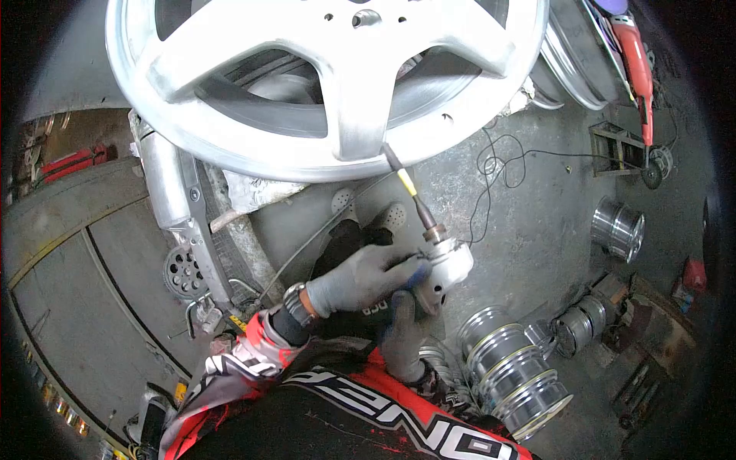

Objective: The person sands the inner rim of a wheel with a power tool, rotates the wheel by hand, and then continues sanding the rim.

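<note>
A hand grinder (448, 268) with a silver-white head and a long, thin shaft banded in yellow is in my hands. My left hand (364, 280), in a grey glove with blue fingertips, closes on the side of its head. Below it, my right hand (402, 337), gloved alike, grips the lower end of the tool, its fingers partly hidden. The shaft points up and left, with its dark tip right at the lower end of a spoke on a large silver alloy wheel (360, 100). The wheel's top is cut off by the frame.
At left stands a metal machine arm (170, 184) with a round perforated disc (184, 272). Stacked shiny rims (514, 372) lie at lower right, another rim (617, 230) beyond. A red power tool (635, 69) hangs at upper right. A black cord (491, 165) loops across the floor.
</note>
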Demonstrator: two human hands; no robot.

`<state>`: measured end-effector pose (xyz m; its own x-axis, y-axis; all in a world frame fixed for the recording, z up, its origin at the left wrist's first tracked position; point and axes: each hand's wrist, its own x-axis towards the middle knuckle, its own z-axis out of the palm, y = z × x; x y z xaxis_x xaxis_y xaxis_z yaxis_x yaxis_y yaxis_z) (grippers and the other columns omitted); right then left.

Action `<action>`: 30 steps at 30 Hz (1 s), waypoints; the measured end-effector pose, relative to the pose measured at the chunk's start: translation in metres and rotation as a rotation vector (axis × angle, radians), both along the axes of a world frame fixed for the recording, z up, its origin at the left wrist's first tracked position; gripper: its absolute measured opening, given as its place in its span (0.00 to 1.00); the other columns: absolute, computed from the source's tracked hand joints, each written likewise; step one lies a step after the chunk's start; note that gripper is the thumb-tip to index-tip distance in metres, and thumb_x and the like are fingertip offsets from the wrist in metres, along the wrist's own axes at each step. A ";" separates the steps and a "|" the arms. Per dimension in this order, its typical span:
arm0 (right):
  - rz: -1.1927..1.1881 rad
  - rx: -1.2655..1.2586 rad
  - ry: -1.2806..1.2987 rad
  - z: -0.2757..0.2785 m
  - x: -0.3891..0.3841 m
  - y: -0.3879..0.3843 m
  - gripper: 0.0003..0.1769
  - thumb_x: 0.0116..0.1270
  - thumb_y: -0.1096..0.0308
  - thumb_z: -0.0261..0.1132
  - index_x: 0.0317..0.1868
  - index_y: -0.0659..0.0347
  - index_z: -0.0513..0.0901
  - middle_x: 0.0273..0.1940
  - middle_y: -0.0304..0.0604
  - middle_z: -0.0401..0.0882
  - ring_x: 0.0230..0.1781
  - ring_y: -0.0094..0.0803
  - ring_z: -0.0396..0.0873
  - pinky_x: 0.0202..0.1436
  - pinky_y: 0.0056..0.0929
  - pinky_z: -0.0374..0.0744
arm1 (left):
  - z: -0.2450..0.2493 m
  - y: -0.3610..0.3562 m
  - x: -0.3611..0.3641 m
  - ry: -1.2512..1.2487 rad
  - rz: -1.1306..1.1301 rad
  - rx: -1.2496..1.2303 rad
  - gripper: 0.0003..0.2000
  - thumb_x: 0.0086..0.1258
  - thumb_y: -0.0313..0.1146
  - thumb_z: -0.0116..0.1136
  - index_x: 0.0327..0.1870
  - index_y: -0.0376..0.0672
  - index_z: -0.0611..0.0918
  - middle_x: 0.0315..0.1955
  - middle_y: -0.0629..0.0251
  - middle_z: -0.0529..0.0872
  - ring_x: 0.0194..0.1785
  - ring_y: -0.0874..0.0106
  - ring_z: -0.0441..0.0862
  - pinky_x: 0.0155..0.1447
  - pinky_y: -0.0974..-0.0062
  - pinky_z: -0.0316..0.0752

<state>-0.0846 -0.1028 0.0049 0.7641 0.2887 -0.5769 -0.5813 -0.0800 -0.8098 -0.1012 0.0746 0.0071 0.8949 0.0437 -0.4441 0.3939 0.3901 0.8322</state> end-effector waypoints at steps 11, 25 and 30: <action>0.077 0.016 -0.012 -0.003 0.033 0.014 0.40 0.68 0.73 0.75 0.76 0.65 0.65 0.67 0.47 0.76 0.65 0.35 0.78 0.71 0.37 0.77 | 0.008 0.006 0.021 0.087 0.055 0.038 0.23 0.86 0.49 0.49 0.60 0.35 0.81 0.43 0.56 0.87 0.47 0.71 0.82 0.57 0.69 0.77; 0.111 0.037 -0.282 0.010 0.099 0.044 0.39 0.69 0.74 0.70 0.77 0.66 0.62 0.65 0.47 0.74 0.63 0.33 0.75 0.71 0.37 0.73 | -0.031 -0.002 0.074 -0.161 0.114 0.181 0.20 0.85 0.41 0.52 0.61 0.32 0.81 0.52 0.54 0.88 0.56 0.66 0.85 0.65 0.68 0.77; 0.006 0.025 -0.220 0.019 0.116 0.058 0.39 0.70 0.76 0.67 0.78 0.67 0.60 0.65 0.47 0.72 0.62 0.33 0.74 0.70 0.37 0.73 | -0.045 0.000 0.098 -0.575 0.187 0.785 0.20 0.75 0.31 0.59 0.64 0.33 0.80 0.60 0.45 0.85 0.63 0.49 0.84 0.68 0.57 0.79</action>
